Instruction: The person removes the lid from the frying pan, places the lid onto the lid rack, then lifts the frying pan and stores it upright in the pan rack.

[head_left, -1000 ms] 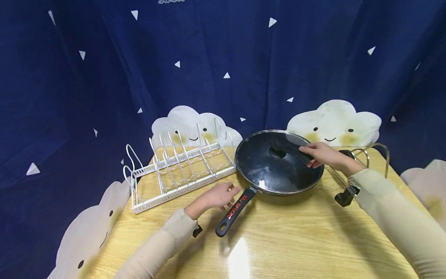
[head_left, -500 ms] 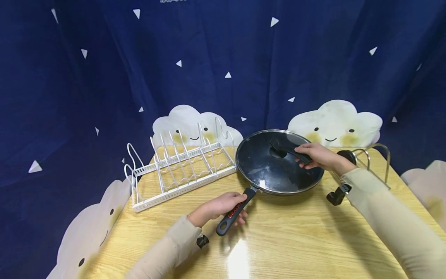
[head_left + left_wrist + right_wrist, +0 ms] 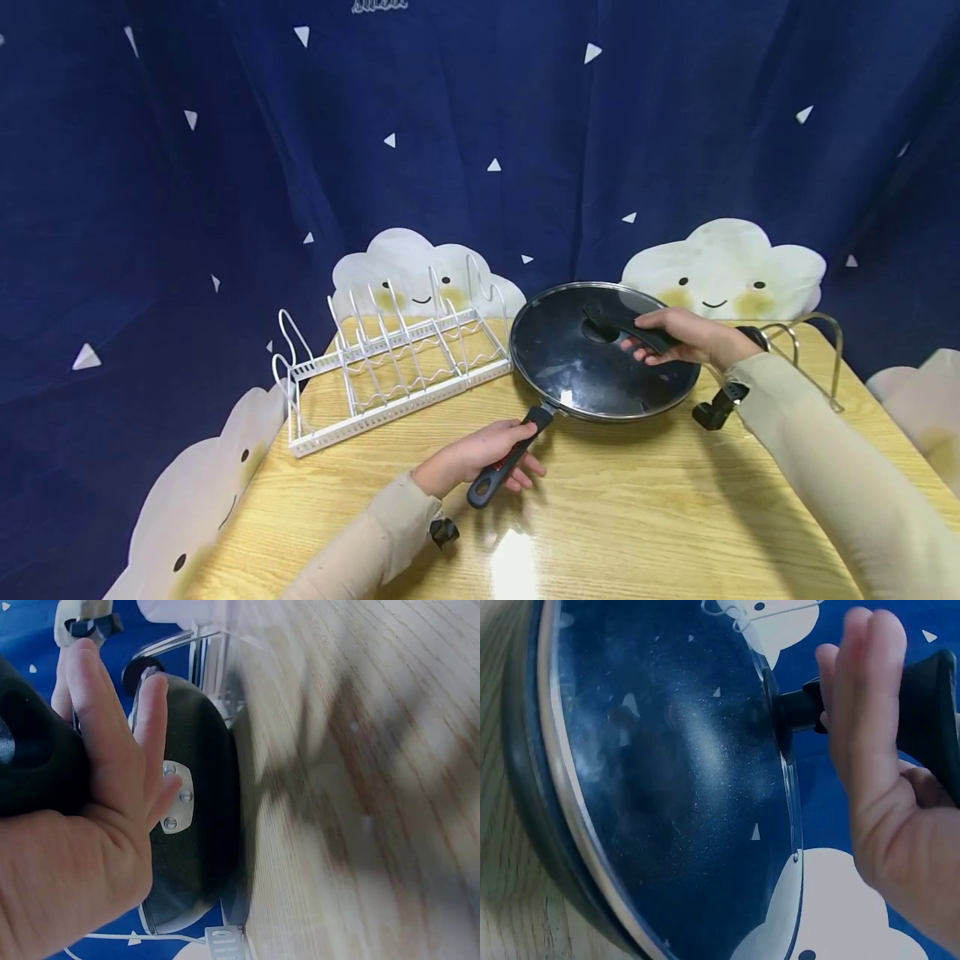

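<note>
A dark wok (image 3: pixel 202 877) with a long black handle (image 3: pixel 487 487) stands on the wooden table, handle toward me. Its domed glass lid (image 3: pixel 570 367) sits on top, with a metal rim and a black handle (image 3: pixel 611 321). My left hand (image 3: pixel 491 450) holds the wok handle, thumb over the top and fingers underneath, fairly extended. In the left wrist view these fingers reach along the handle near its riveted plate (image 3: pixel 178 799). Over the lid, my right hand (image 3: pixel 686 333) grips the lid handle's free end; the right wrist view shows the thumb partly hidden.
To the left a white wire rack (image 3: pixel 405 367) with several upright dividers almost touches the wok. Behind my right wrist are a metal wire rack (image 3: pixel 836 358) and a round black knob (image 3: pixel 752 335). A blue curtain (image 3: pixel 555 125) with white clouds hangs behind the table (image 3: pixel 637 517).
My left hand has moved right onto the wok handle and taken hold of it. My right hand has slid slightly inward along the lid handle. Wok and lid stay in place.
</note>
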A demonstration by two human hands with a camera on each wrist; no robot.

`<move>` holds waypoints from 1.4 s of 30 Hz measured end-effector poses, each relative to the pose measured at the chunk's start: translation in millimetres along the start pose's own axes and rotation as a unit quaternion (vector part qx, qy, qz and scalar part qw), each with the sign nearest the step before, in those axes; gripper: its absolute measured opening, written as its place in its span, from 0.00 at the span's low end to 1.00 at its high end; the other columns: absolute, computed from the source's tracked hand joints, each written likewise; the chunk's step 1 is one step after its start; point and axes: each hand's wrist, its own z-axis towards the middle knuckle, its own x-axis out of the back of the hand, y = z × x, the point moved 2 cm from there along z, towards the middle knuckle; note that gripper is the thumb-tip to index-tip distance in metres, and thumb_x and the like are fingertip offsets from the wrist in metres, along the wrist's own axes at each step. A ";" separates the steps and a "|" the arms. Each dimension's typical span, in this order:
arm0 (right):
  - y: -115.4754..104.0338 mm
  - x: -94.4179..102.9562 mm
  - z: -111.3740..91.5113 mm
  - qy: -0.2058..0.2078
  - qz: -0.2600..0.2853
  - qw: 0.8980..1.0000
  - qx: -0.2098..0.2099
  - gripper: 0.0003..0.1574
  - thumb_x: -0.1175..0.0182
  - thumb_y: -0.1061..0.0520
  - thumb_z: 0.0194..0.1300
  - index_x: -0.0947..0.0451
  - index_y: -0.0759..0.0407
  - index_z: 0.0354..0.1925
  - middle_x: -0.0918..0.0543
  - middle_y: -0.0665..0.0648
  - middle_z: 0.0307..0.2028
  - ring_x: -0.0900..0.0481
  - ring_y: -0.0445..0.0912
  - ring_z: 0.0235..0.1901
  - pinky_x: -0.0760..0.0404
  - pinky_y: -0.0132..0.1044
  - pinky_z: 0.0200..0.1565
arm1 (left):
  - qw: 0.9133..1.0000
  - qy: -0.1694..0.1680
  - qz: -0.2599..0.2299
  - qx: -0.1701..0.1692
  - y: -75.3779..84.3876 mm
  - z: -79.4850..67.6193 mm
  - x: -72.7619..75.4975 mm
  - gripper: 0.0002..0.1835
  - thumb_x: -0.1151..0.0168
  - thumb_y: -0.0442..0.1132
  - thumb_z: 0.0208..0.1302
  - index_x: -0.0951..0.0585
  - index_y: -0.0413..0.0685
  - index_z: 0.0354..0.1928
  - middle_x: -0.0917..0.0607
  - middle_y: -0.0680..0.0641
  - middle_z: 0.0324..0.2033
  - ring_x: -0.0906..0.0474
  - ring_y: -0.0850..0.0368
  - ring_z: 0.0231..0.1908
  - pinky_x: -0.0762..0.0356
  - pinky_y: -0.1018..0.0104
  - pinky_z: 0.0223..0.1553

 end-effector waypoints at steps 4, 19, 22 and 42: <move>-0.6 -1.8 3.0 -0.019 0.023 0.999 -0.023 0.26 0.63 0.53 0.76 0.45 0.74 0.59 0.16 0.58 0.39 0.17 0.45 0.32 0.18 0.35 0.35 | 1.000 0.004 0.004 -0.005 -0.7 0.9 -0.8 0.28 0.58 0.51 0.74 0.41 0.36 0.64 0.15 0.36 0.35 0.20 0.57 0.18 0.22 0.70 0.18; 5.0 -1.1 2.5 -0.080 0.110 0.991 -0.017 0.20 0.63 0.58 0.77 0.45 0.73 0.57 0.16 0.60 0.38 0.21 0.39 0.21 0.20 0.28 0.25 | 0.999 0.018 0.019 -0.019 -3.6 0.7 -3.2 0.23 0.56 0.48 0.74 0.33 0.33 0.55 0.21 0.45 0.20 0.29 0.62 0.11 0.29 0.74 0.12; 6.4 -0.9 2.7 -0.077 0.113 0.991 -0.010 0.19 0.63 0.58 0.77 0.42 0.74 0.55 0.16 0.57 0.33 0.26 0.36 0.18 0.24 0.25 0.21 | 0.999 0.019 0.018 -0.023 -4.4 0.8 -4.5 0.22 0.56 0.47 0.74 0.33 0.33 0.53 0.24 0.47 0.18 0.30 0.63 0.11 0.30 0.74 0.12; 2.8 -11.1 4.5 -0.061 0.111 0.992 -0.012 0.19 0.62 0.55 0.77 0.41 0.70 0.54 0.30 0.48 0.22 0.39 0.33 0.14 0.35 0.24 0.15 | 0.999 0.025 0.003 -0.021 -3.6 -1.0 -3.1 0.21 0.56 0.49 0.74 0.31 0.35 0.50 0.32 0.51 0.17 0.35 0.64 0.11 0.33 0.74 0.12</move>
